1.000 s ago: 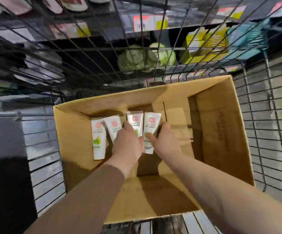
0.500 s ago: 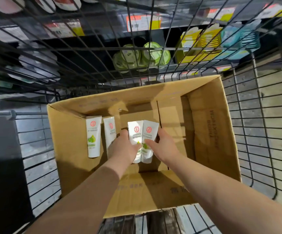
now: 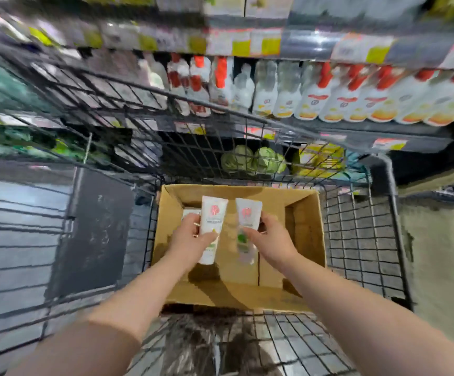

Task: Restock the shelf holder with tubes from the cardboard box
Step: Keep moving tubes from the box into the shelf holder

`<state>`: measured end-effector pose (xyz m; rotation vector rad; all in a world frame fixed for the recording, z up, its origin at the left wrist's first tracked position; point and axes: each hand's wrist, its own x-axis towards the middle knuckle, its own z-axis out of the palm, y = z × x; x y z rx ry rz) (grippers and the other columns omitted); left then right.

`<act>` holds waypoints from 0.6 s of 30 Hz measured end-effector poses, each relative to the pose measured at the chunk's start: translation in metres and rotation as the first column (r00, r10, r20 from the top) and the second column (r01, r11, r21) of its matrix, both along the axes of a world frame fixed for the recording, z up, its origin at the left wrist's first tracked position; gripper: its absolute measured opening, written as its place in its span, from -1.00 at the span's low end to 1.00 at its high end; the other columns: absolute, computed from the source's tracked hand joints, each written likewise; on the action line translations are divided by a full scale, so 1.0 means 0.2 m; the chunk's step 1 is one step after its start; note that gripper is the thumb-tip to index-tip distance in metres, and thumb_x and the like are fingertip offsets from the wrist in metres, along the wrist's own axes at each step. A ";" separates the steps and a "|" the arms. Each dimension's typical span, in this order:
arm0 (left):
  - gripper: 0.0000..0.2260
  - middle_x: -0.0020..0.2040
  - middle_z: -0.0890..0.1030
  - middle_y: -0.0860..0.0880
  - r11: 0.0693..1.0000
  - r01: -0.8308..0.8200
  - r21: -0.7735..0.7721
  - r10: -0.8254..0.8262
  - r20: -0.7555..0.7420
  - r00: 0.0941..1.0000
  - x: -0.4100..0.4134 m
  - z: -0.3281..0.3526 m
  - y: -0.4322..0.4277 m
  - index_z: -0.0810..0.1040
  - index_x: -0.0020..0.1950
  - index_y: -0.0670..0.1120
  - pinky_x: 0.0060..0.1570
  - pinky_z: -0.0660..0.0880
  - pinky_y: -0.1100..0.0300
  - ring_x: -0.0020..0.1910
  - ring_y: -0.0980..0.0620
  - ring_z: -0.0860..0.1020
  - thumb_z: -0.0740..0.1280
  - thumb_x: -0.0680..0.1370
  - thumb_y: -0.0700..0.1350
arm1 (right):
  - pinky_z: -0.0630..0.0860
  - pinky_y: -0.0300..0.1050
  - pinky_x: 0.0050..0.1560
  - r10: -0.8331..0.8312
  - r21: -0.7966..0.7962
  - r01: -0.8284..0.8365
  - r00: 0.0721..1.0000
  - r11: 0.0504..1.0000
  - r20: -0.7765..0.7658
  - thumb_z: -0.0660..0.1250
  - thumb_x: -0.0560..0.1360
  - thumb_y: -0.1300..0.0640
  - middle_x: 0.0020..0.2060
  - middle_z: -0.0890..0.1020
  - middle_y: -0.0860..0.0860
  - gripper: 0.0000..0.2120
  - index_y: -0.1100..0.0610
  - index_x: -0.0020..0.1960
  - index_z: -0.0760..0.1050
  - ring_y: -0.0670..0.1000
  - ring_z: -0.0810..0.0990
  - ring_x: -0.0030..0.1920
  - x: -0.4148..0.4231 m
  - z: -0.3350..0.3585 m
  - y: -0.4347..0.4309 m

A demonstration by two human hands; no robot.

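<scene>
Open cardboard box (image 3: 306, 229) sits inside a black wire cart (image 3: 361, 240), flaps up, top open. Inside the box at the far left, one more white tube (image 3: 190, 213) shows partly, mostly hidden behind the left hand; the rest of the box floor is bare brown card as far as visible. Cannot tell if other tubes lie under the hands.

Left hand (image 3: 193, 238) is closed around a white tube (image 3: 212, 229), fingers wrapped on its lower middle, thumb across the front. This left tube has its long axis near upright in view, tilted slightly, the flat crimped end with the red logo pointing away toward the shelves, the other end pointing back toward the person. It is above the left half of the box.

Right hand (image 3: 270, 240) is closed on a second tube (image 3: 246, 230), fingers curled on its right edge, thumb on the front. Long axis also near upright in view, red-logo end pointing away, green-printed end toward the person. It is over the box middle, just beside the left tube, not touching it. This one is motion-blurred.

Beyond the cart, store shelves (image 3: 356, 134) hold a row of white bottles (image 3: 312, 93) with red caps, blurred. Lower shelf has green round packs (image 3: 255, 158) and yellow packs (image 3: 320, 158) seen through the cart wire.
</scene>
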<state>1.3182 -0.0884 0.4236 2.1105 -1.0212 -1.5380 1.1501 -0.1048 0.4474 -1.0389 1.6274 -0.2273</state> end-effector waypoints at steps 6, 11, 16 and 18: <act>-0.75 0.19 0.57 -0.08 0.958 -0.241 -0.153 0.239 -0.027 0.971 0.12 0.54 0.18 0.37 0.12 -0.03 0.12 0.52 -0.11 0.10 -0.06 0.57 0.35 0.51 -0.20 | 0.53 -0.03 0.02 0.164 -0.195 -0.157 0.986 0.968 0.022 0.31 0.53 0.06 0.12 0.58 -0.01 -0.66 0.12 0.27 0.41 0.06 0.57 0.10 0.15 0.49 0.02; -0.77 0.06 0.59 0.00 0.909 -0.289 -0.299 0.327 0.084 0.941 0.30 0.91 0.39 0.34 -0.01 0.09 0.09 0.51 -0.14 0.05 -0.07 0.57 0.35 0.44 0.02 | 0.55 0.01 0.01 0.335 -0.329 -0.273 0.930 0.904 0.148 0.31 0.54 0.10 0.07 0.54 -0.03 -0.75 0.06 0.18 0.38 0.03 0.56 0.03 0.38 0.87 0.06; -0.81 -0.08 0.56 0.05 0.782 -0.410 -0.470 0.462 -0.005 0.887 0.51 1.26 0.54 0.40 -0.06 0.05 0.01 0.52 -0.02 0.02 -0.06 0.57 0.34 0.51 -0.22 | 0.52 0.08 0.14 0.477 -0.487 -0.343 0.860 0.803 0.182 0.37 0.49 0.12 0.07 0.59 -0.01 -0.76 0.06 0.14 0.43 0.05 0.58 0.10 0.66 1.20 0.14; -0.84 -0.08 0.59 -0.07 0.727 -0.454 -0.515 0.510 -0.037 0.859 0.61 1.38 0.62 0.44 -0.06 0.00 -0.11 0.51 0.03 -0.06 -0.08 0.57 0.37 0.48 -0.21 | 0.52 -0.03 0.10 0.518 -0.535 -0.360 0.836 0.764 0.178 0.38 0.48 0.13 0.02 0.60 -0.02 -0.77 0.06 0.11 0.44 0.02 0.59 0.06 0.78 1.32 0.18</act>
